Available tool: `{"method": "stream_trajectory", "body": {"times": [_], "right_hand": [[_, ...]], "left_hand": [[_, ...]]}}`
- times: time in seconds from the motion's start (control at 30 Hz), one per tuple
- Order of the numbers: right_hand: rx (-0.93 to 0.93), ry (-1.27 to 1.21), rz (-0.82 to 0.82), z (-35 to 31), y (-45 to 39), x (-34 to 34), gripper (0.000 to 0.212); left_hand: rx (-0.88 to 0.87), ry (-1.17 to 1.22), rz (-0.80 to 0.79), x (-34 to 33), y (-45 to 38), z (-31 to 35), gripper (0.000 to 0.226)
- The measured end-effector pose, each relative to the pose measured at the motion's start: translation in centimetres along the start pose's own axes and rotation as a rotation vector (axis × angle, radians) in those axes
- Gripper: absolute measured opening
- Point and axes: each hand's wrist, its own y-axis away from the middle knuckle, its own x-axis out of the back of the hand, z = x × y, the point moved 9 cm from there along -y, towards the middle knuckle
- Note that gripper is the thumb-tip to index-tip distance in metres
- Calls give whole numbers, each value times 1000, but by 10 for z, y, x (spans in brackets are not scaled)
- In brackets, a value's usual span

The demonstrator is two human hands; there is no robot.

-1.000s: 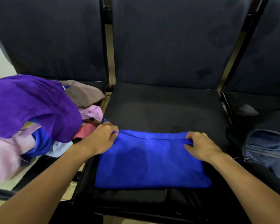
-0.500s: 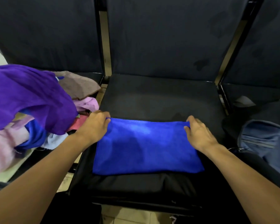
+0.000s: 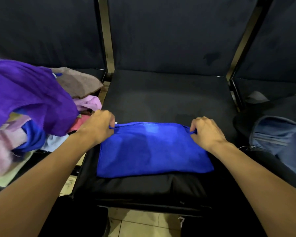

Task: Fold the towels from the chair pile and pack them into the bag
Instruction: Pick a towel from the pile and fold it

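Honestly, left hand [image 3: 99, 128] and right hand [image 3: 205, 132] just pinch the blue towel [image 3: 152, 151]'s 12 o'clock corners; uneven pulling could skew that fold.

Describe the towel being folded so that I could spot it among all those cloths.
Find the middle chair seat in the row of dark chairs. The blue towel lies flat on its front half, its far corners pinched by the left hand and right hand. Unlike the crumpled pile on the chair to the left, it is a smooth rectangle lying alone.
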Motion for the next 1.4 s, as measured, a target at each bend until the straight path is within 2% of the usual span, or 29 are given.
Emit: {"method": "stream_trajectory", "body": {"times": [0.13, 0.2, 0.33, 0.47, 0.57, 0.7, 0.83, 0.93, 1.03, 1.2, 1.4], "right_hand": [[-62, -206, -3, 9, -1, 4, 25], [-74, -266, 18, 12, 2, 8, 23], [-90, -303, 39, 17, 6, 15, 17], [-112, -361, 90, 24, 3, 21, 25], [-115, -411, 141, 28, 3, 25, 23], [-40, -400, 167, 19, 5, 31, 14], [-21, -386, 204, 19, 5, 36, 10], [-29, -412, 243, 23, 6, 41, 16], [-37, -439, 274, 23, 6, 44, 13], [-34, -449, 275, 26, 4, 44, 17], [-54, -373, 342, 30, 3, 57, 9]], "left_hand": [[20, 61, -17, 4, -1, -1, 9], [13, 50, -35, 6, -1, -2, 9], [-12, 49, -33, 14, 0, -2, 16], [-27, 73, -8, 24, 1, -1, 11], [3, 132, 61, 34, 0, 0, 7], [23, 242, 72, 37, 0, 3, 7], [19, 232, 66, 35, -1, 3, 8], [21, 230, 75, 37, 0, 2, 12], [30, 253, 86, 40, 0, 1, 16], [36, 254, 45, 38, 0, -2, 21], [80, 184, 116, 49, 4, -6, 8]]}}
